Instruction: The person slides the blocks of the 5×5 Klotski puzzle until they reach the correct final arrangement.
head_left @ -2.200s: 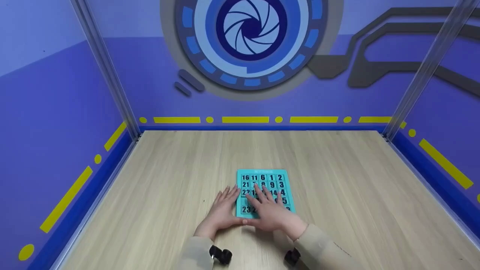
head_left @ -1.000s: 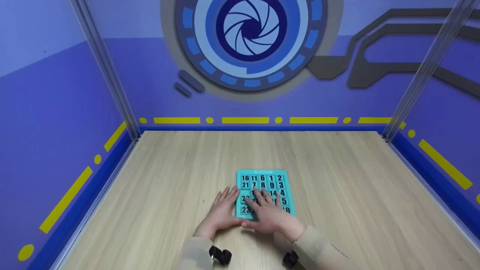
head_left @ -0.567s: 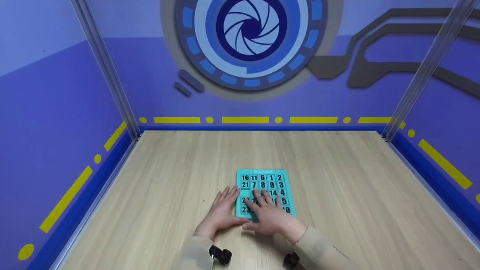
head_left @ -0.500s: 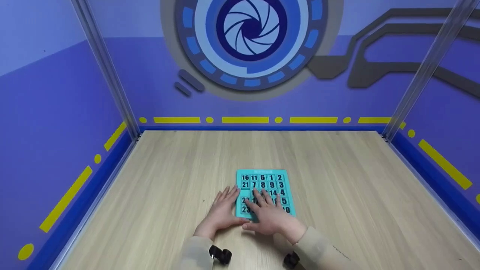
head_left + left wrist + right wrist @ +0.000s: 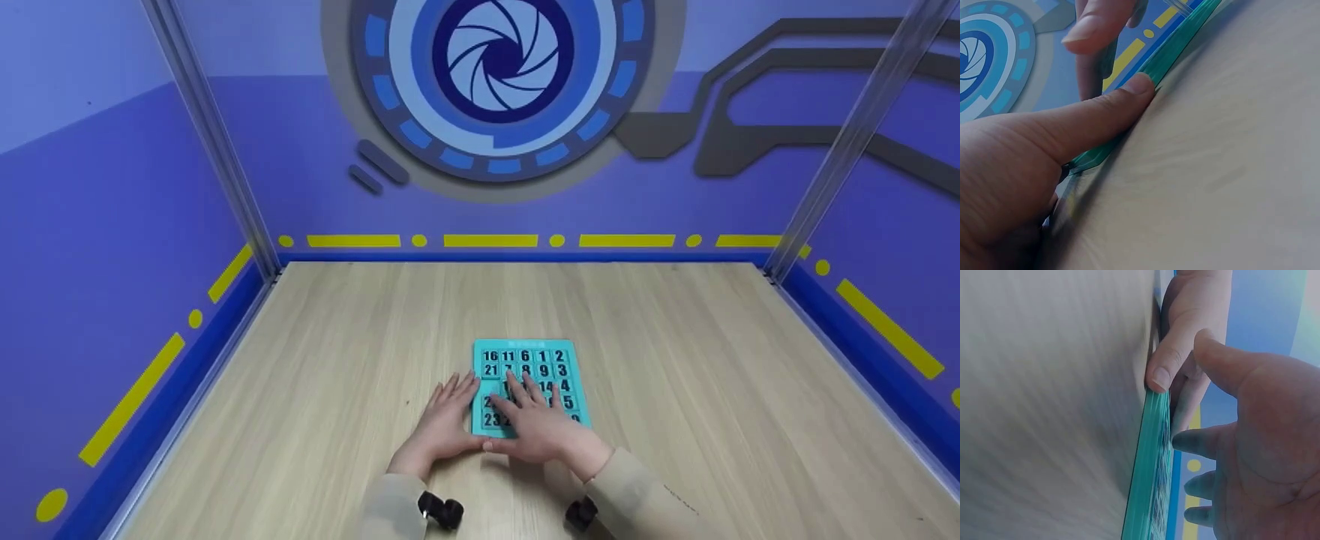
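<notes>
A turquoise sliding number puzzle lies flat on the table, its black-numbered tiles partly covered. The left hand holds its near left corner, fingers along the left side. In the left wrist view, the left thumb presses against the near edge of the puzzle. The right hand hovers over the lower tiles with fingers spread, index finger above the left columns. From the right wrist view, the right fingertips appear just above the tile face. An uncovered gap shows in the left column under tile 21.
The wooden table extends around the puzzle, with blue-purple walls on the left, right and back. Metal posts stand at the back corners. Black wrist cameras sit on both sleeves.
A left-column tile, 22, has slid one place toward the person, leaving a gap below 21. The right hand drew back slightly, then moved a little forward again. The left hand stayed put.
</notes>
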The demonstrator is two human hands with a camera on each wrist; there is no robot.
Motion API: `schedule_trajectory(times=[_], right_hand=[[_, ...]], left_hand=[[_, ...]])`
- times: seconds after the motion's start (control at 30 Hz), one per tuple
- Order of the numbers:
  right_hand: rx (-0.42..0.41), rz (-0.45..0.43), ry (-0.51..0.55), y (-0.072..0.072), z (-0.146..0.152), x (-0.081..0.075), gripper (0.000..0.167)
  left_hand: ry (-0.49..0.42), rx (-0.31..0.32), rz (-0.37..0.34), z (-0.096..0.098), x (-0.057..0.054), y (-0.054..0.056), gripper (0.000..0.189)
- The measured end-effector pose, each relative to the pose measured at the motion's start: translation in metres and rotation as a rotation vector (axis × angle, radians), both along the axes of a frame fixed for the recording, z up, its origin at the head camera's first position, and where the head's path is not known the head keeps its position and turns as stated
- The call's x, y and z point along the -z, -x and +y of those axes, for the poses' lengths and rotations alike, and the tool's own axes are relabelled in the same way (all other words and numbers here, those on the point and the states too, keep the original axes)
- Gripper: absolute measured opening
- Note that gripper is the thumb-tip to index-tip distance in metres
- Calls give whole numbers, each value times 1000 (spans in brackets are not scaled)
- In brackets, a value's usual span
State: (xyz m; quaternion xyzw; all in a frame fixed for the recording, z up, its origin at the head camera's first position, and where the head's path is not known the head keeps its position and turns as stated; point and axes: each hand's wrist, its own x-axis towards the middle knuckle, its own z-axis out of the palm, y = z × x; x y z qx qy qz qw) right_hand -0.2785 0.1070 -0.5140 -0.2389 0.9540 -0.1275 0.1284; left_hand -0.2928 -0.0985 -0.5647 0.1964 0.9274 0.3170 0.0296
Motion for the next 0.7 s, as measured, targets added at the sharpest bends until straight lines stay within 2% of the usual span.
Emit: schedule_trajectory(times=[0.23, 0.43, 0.7], right_hand=[[50, 12, 55, 16, -2, 3, 86], [79, 23, 61, 29, -4, 8, 85], [95, 37, 62, 36, -6, 14, 84]], left_hand=[[-16, -1, -3, 0, 1, -1, 111], [-19, 0, -12, 0, 2, -1, 111], [-12, -6, -12, 0, 1, -1, 110]])
